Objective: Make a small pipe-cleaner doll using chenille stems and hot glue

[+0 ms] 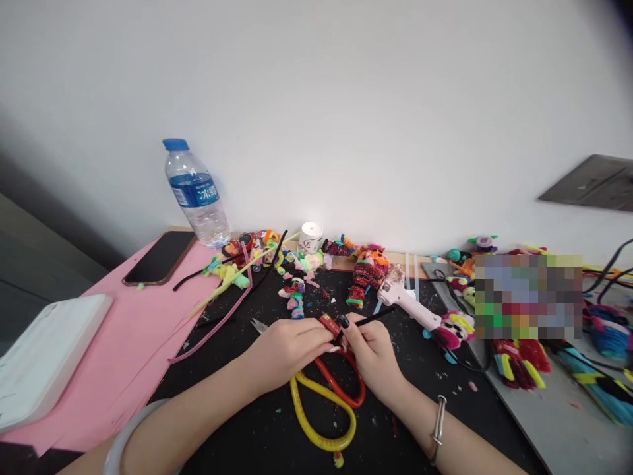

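Note:
My left hand (297, 346) and my right hand (373, 353) meet in the middle of the black mat. Fingers of both are pinched on a black pipe cleaner (380, 317), whose free end sticks out to the right past my right thumb. By my left fingertips is a small red piece (328, 322), partly covered; I cannot tell what it is. Under my hands lie scissors with one yellow handle loop (324, 443) and one red loop (359, 396). Their blade tip (258, 325) shows left of my left hand.
A pale pink glue gun (409, 305) lies right of my hands. Behind are fuzzy pipe-cleaner figures (363, 277), a white paper cup (311, 237) and a water bottle (195, 198). Left, a phone (159, 258) and white box (57, 349) rest on pink paper (133, 316). Part of the right is pixelated.

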### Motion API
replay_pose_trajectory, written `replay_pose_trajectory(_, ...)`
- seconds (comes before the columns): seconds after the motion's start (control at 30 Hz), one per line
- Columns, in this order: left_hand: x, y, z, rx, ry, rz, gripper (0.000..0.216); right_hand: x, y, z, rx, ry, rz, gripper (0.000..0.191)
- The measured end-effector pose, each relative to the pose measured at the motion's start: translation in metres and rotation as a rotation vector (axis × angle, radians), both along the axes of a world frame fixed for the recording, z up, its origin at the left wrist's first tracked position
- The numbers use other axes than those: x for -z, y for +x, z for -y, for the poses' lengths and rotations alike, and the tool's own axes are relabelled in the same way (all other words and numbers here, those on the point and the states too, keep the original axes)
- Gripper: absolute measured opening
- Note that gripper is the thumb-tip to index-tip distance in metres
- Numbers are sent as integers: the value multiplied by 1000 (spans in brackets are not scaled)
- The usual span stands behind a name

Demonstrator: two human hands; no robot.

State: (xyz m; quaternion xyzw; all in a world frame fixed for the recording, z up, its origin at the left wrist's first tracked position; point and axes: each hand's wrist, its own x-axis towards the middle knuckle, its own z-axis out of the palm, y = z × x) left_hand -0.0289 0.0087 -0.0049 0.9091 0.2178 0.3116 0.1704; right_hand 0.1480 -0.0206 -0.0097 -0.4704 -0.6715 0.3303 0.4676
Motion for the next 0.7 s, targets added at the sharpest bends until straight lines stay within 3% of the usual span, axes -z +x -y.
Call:
replay_pose_trajectory(0.13,-2,-2,2,-9,141,-32,19,1,0,0,13,-11,-19,43)
replay_pose_trajectory(0.47,-4,-1,0,-45,263,-34,20,2,0,0,-14,-18,-60,42)
replay_pose_trajectory(0.7,-2,-3,-8,-61,56,125,21,1,7,0,5,-43,-185,36)
